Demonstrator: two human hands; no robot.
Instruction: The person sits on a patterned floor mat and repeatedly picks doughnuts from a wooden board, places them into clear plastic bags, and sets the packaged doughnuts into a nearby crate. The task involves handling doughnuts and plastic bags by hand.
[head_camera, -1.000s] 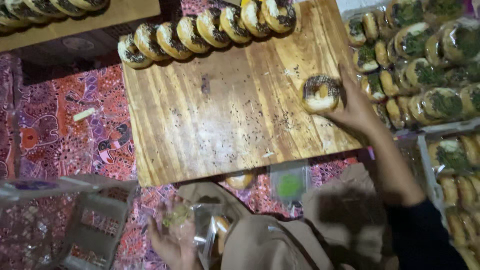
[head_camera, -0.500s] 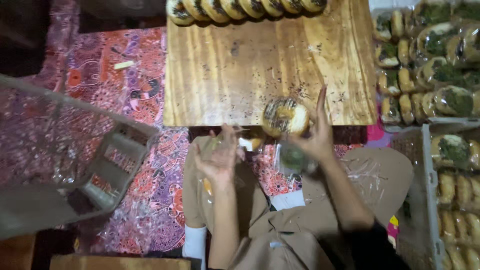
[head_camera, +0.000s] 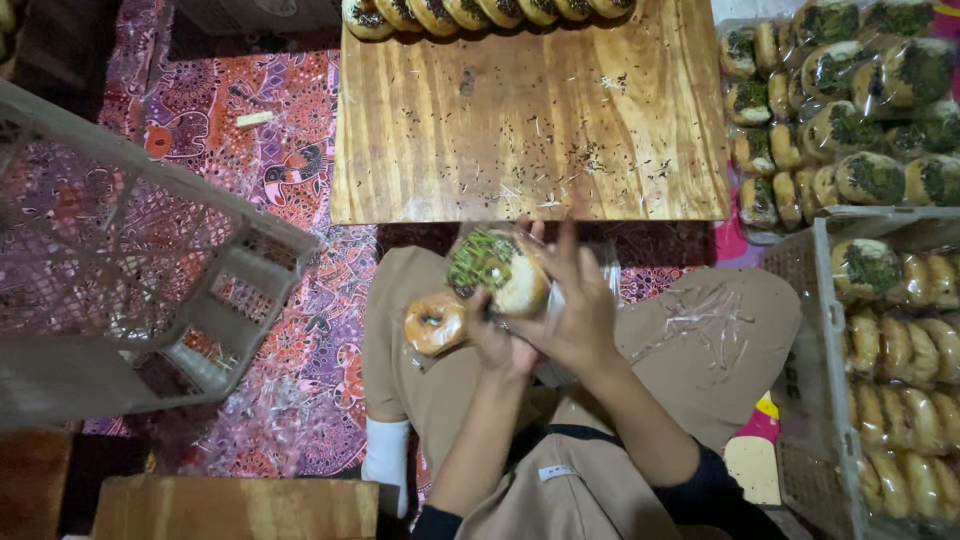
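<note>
Your right hand (head_camera: 575, 305) and left hand (head_camera: 497, 340) pinch the round green-sprinkled doughnut (head_camera: 497, 270) in clear wrap over your lap, a plain glazed doughnut (head_camera: 434, 323) lying unwrapped just left, and more unwrapped ones line the wooden bench (head_camera: 530, 120) beyond.

Topped doughnut (head_camera: 497, 270): round, pale dough, dark and green sprinkles over its upper left face, tilted on edge, wrapped in a clear plastic bag (head_camera: 560, 300) and raised above the lap, just short of the bench's near edge. Glazed doughnut (head_camera: 434, 323): smaller ring, golden-orange, hole facing up, bare of sprinkles, lying just beside and below-left of the topped one, against the tan cloth of the lap.
</note>
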